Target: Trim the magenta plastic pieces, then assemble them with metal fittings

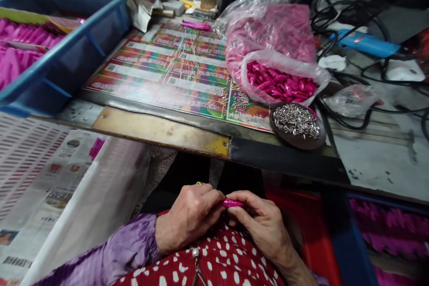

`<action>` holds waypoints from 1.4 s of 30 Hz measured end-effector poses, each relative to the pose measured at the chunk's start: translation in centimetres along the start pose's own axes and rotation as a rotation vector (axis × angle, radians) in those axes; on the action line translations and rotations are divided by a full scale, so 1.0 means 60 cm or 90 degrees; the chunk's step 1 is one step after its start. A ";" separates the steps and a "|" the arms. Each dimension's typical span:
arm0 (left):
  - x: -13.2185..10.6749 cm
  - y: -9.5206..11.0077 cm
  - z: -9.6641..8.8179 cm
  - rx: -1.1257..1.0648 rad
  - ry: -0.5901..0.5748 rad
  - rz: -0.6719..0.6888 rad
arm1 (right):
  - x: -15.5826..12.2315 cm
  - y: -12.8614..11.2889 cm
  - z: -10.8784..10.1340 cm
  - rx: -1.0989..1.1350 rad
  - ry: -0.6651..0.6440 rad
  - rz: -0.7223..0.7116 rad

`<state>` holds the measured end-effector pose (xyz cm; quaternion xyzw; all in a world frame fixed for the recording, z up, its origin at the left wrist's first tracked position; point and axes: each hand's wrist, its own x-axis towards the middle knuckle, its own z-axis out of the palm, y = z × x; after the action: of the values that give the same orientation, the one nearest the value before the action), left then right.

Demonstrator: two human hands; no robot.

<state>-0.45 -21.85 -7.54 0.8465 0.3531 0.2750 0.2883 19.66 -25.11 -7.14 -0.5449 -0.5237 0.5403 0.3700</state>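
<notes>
Low in the picture, close to my body, both hands pinch one small pink plastic piece. My left hand has its fingers curled on the piece's left end and wears a ring. My right hand grips the right end with bent fingers. Up on the table, an open clear bag holds many similar pink pieces, with a larger bag of pink pieces behind it. A dark round dish heaped with small metal parts sits at the table's front edge.
A blue crate with pink items stands at the left on the table. A colourful printed sheet covers the table's middle. Newspaper lies at lower left. Black cables and a blue tool sit at the right. Another bin of pink items is at lower right.
</notes>
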 end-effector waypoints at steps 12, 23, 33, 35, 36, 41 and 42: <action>0.004 -0.004 0.004 -0.003 0.026 -0.003 | 0.001 0.003 0.003 0.012 0.019 -0.007; 0.052 -0.008 0.000 0.080 0.139 0.080 | 0.018 -0.053 -0.080 -0.329 0.232 -0.285; 0.086 -0.011 -0.023 0.080 0.172 0.107 | 0.091 -0.060 -0.197 -0.793 0.430 -0.426; 0.085 -0.014 -0.023 0.080 0.175 0.103 | 0.099 -0.059 -0.200 -0.848 0.436 -0.415; 0.085 -0.016 -0.023 0.078 0.173 0.101 | 0.101 -0.058 -0.200 -0.867 0.436 -0.407; 0.084 -0.018 -0.020 0.066 0.163 0.099 | 0.103 -0.057 -0.201 -0.890 0.422 -0.401; 0.085 -0.017 -0.020 0.066 0.162 0.096 | 0.104 -0.057 -0.202 -0.887 0.419 -0.404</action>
<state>1.34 -17.07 -6.06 0.8427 0.3355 0.3827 0.1757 30.10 -16.50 -3.37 -0.6056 -0.7320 -0.2244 0.2171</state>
